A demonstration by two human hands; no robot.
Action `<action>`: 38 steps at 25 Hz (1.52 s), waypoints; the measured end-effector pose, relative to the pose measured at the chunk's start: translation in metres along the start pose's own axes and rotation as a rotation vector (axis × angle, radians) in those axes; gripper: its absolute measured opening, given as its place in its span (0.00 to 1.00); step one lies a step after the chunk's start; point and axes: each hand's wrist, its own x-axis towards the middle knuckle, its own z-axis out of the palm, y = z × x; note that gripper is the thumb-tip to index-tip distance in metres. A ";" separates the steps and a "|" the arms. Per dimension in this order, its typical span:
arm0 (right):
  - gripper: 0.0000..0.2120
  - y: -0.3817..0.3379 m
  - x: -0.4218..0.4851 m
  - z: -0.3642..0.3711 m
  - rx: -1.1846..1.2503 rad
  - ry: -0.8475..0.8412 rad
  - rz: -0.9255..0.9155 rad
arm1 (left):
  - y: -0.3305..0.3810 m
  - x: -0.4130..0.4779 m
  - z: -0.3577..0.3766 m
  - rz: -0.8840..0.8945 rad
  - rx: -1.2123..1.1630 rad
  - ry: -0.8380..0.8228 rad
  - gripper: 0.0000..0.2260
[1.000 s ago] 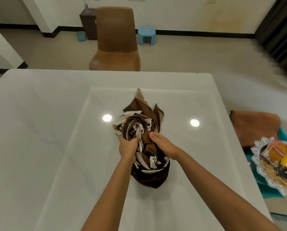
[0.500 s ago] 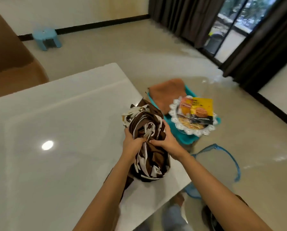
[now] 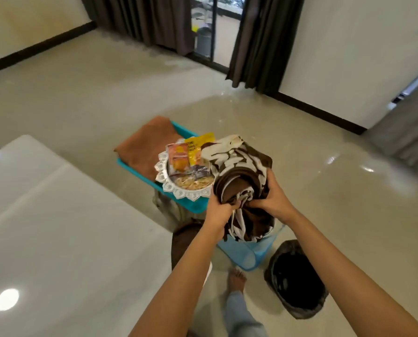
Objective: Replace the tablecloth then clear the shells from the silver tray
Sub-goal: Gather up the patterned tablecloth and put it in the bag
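Both hands, left hand [image 3: 219,211] and right hand [image 3: 274,203], clutch the bundled tablecloth [image 3: 239,171] at centre frame: soft, light, floppy, best gathered by its folds.

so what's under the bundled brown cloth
A light blue mesh basket sits beneath the cloth, gripped by the left hand and right hand. Its inside is covered.

LEFT HAND [image 3: 221,211]: fingers curled, gripping bundled tablecloth [image 3: 239,166] at lower left | RIGHT HAND [image 3: 274,203]: fingers curled into same bundle, thumb raised along its right side | FOREARMS: bare, extended forward, converging | HANDS: side by side, near touching
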 end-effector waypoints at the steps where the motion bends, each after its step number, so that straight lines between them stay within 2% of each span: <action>1: 0.46 0.012 0.003 -0.014 -0.034 0.001 -0.002 | -0.009 0.010 0.015 -0.037 0.008 -0.015 0.29; 8: 0.41 0.121 0.038 -0.055 -0.173 0.028 0.074 | -0.081 0.078 0.065 -0.373 0.067 -0.058 0.33; 10: 0.35 0.154 0.047 -0.056 -0.214 0.021 0.138 | -0.097 0.096 0.072 -0.430 0.071 -0.055 0.33; 12: 0.29 0.185 0.056 -0.053 -0.288 -0.009 0.243 | -0.114 0.111 0.074 -0.449 0.099 -0.064 0.34; 17: 0.28 0.235 0.070 -0.050 -0.511 -0.249 0.453 | -0.147 0.137 0.059 -0.414 0.306 -0.121 0.36; 19: 0.28 0.243 0.068 -0.045 -0.507 -0.259 0.533 | -0.164 0.146 0.051 -0.447 0.352 -0.142 0.40; 22: 0.31 0.242 0.062 -0.030 -0.474 -0.224 0.558 | -0.182 0.149 0.041 -0.490 0.400 -0.148 0.42; 25: 0.29 0.229 0.062 -0.015 -0.504 -0.214 0.577 | -0.157 0.134 0.039 -0.531 0.433 -0.144 0.32; 27: 0.25 0.215 0.060 -0.005 -0.513 -0.210 0.590 | -0.147 0.124 0.034 -0.528 0.489 -0.148 0.29; 30: 0.18 0.188 0.054 0.008 -0.518 -0.196 0.553 | -0.126 0.104 0.021 -0.461 0.515 -0.138 0.22; 34: 0.14 0.142 0.042 0.027 -0.499 -0.145 0.470 | -0.080 0.070 -0.011 -0.350 0.410 -0.078 0.13; 38: 0.09 0.092 0.047 0.054 -0.459 -0.140 0.362 | -0.036 0.056 -0.057 -0.237 0.348 -0.021 0.09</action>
